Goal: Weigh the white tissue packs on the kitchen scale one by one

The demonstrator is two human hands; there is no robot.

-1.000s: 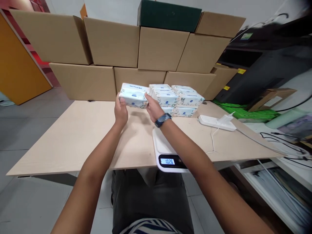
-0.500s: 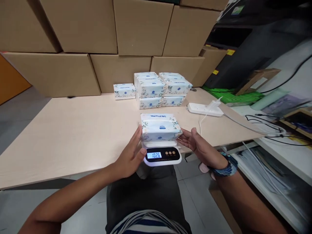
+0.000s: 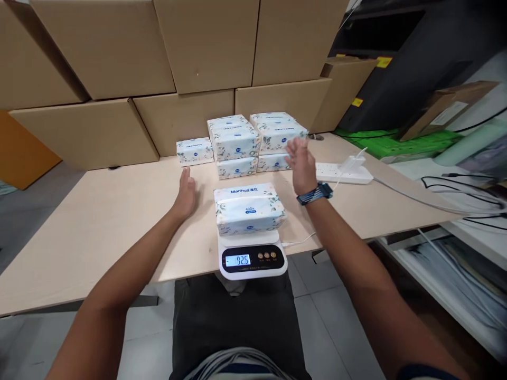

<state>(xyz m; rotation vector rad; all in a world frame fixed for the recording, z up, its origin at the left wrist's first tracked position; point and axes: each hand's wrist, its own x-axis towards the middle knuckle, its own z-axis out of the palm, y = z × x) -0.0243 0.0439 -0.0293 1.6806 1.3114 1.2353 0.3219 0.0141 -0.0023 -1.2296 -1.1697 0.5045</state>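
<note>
Left hand point(image 3: 186, 195) and right hand point(image 3: 302, 164), both wide, flank a pack point(image 3: 250, 210) on the near scale point(image 3: 254, 272), stacked packs point(image 3: 237, 143) standing at far centre.

The person wore a bumpy-looking blue and dark band point(image 3: 315, 194) around the right wrist, dark gray pants point(image 3: 237, 328), a shirt point(image 3: 237, 366) with white and navy stripes, and a dark blue sleeve point(image 3: 428, 371) on the right arm.

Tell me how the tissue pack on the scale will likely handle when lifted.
The tissue pack probably gives when squeezed, as it looks film-wrapped and slightly rounded. Broad and boxy, it seems unlikely to roll off the scale.
</note>
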